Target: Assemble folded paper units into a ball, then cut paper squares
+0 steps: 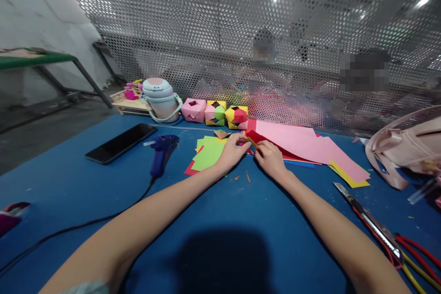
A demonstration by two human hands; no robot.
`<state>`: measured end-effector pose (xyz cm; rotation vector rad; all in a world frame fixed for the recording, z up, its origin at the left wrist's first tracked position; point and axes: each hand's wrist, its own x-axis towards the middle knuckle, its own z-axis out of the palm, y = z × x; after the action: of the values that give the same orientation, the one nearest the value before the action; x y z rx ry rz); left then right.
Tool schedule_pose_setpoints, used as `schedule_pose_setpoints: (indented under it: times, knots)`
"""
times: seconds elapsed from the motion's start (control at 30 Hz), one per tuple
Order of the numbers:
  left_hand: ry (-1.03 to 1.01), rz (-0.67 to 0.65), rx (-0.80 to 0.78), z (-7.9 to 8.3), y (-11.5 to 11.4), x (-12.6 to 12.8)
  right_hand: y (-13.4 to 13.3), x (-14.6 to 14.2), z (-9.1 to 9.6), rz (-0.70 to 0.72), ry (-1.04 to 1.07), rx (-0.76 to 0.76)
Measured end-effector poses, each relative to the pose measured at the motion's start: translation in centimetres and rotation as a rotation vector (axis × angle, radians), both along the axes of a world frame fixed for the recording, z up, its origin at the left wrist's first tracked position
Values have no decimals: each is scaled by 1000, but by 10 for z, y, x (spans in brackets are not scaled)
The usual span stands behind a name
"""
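Fingertips of both hands meet at a small yellow folded paper in the middle of the table. From the left my left hand pinches it, and my right hand grips its other end. Most of the piece is hidden by the fingers. Beside my left hand lie green paper squares, with red and yellow edges showing beneath. A small folded paper sits just behind that hand. Past my right hand spread pink paper sheets with a red sheet lifted at its edge.
Three folded paper cubes stand by the perforated metal screen. Left are a lidded cup, a phone and a blue glue gun with its cord. A utility knife, scissors and a pink bag lie right.
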<state>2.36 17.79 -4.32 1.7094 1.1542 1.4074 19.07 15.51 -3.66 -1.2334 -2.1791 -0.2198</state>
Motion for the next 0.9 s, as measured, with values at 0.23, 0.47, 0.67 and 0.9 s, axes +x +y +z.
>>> schedule_pose_setpoints:
  times: [0.23,0.47,0.67,0.9]
  knots:
    - [142,-25,18,1,-1,0,0,-5,2,57,76,46]
    - [208,-102,51,7,-1,2,-4,-7,12,121,176,140]
    - [166,-56,-6,7,-1,2,-8,-7,14,92,138,208]
    - [62,11,-114,15,3,-4,-4,0,7,72,-38,203]
